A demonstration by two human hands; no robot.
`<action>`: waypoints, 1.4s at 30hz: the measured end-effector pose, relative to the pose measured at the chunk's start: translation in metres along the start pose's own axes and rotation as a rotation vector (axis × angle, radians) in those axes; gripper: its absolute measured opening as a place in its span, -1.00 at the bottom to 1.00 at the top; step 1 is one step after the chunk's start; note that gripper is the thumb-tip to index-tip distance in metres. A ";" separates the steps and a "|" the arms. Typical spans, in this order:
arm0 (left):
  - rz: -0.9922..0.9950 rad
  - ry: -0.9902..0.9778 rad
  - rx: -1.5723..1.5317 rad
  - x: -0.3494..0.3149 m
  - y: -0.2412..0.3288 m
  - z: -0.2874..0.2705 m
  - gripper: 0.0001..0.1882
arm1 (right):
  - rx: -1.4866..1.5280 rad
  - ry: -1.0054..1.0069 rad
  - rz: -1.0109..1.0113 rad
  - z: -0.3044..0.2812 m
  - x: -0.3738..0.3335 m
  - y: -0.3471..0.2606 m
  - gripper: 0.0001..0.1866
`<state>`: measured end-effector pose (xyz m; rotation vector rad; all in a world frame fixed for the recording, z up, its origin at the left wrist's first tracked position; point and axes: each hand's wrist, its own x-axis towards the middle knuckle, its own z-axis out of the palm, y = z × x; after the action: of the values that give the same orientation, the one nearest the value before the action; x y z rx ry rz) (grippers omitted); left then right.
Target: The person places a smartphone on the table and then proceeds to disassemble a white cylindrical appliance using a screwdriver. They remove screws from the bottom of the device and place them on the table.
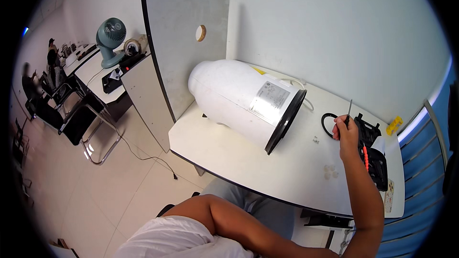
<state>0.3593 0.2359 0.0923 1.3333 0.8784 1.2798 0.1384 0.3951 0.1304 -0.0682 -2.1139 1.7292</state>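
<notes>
My right hand, over the right side of the table, is closed around a screwdriver with a dark handle; its thin shaft points up and away. A black ring lies at the fingers; whether they touch it I cannot tell. Left of the hand, a large white bottle-shaped appliance rests on its side, its black round base facing right. Small metal pieces lie between base and hand. Several clear round pads are nearer me. My other arm crosses the lower edge; its hand is outside the picture.
An open black tool case with a red-handled tool sits right of my forearm. Behind it is a yellow object. A grey panel borders the white table at left. Further left are a green fan, chairs and people.
</notes>
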 end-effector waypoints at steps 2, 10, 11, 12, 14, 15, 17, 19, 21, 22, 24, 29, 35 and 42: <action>0.055 -0.016 0.018 0.006 -0.014 -0.003 -0.76 | 0.004 0.002 0.002 -0.003 -0.002 -0.001 -0.87; -0.012 0.252 -0.024 0.047 -0.136 -0.022 -0.73 | 0.130 -0.002 0.029 -0.001 -0.006 0.009 -0.85; -0.018 0.252 0.015 0.058 -0.154 -0.022 -0.76 | 0.221 0.005 0.045 -0.001 -0.005 0.016 -0.84; -0.025 0.251 0.054 0.062 -0.163 -0.021 -0.79 | 0.312 0.012 0.063 0.000 -0.004 0.021 -0.84; -0.013 0.254 0.115 0.060 -0.180 -0.021 -0.78 | 0.484 0.037 0.126 0.006 -0.003 0.027 -0.82; -0.007 0.261 0.149 0.058 -0.182 -0.023 -0.77 | 0.573 0.044 0.156 0.012 -0.001 0.029 -0.81; -0.102 0.191 0.140 0.018 -0.110 -0.030 -0.80 | 0.601 0.051 0.213 0.008 -0.006 0.040 -0.76; -0.052 0.215 0.131 0.009 -0.110 -0.035 -0.82 | 0.609 0.029 0.251 0.018 -0.025 0.037 -0.74; -0.072 0.204 0.125 -0.005 -0.101 -0.046 -0.76 | 0.514 0.022 0.168 0.031 -0.047 0.041 -0.77; -0.090 0.175 0.127 -0.012 -0.105 -0.045 -0.75 | 0.384 0.023 0.112 0.038 -0.061 0.048 -0.81; -0.113 0.091 0.073 -0.016 -0.103 -0.046 -0.75 | 0.116 -0.021 0.034 0.053 -0.080 0.048 -0.88; -0.183 -0.039 -0.081 -0.024 -0.082 -0.051 -0.80 | -0.379 -0.100 -0.405 0.070 -0.100 0.055 -0.90; 0.045 0.002 0.003 -0.014 -0.051 -0.051 -0.82 | -0.559 -0.208 -0.595 0.066 -0.096 0.067 -0.89; -0.079 -0.026 0.155 -0.019 -0.073 -0.053 -0.84 | -0.098 -0.063 0.073 0.035 -0.082 0.062 -0.93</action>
<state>0.3151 0.2418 0.0114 1.4183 1.0192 1.1499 0.1879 0.3534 0.0433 -0.1209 -2.2681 1.6879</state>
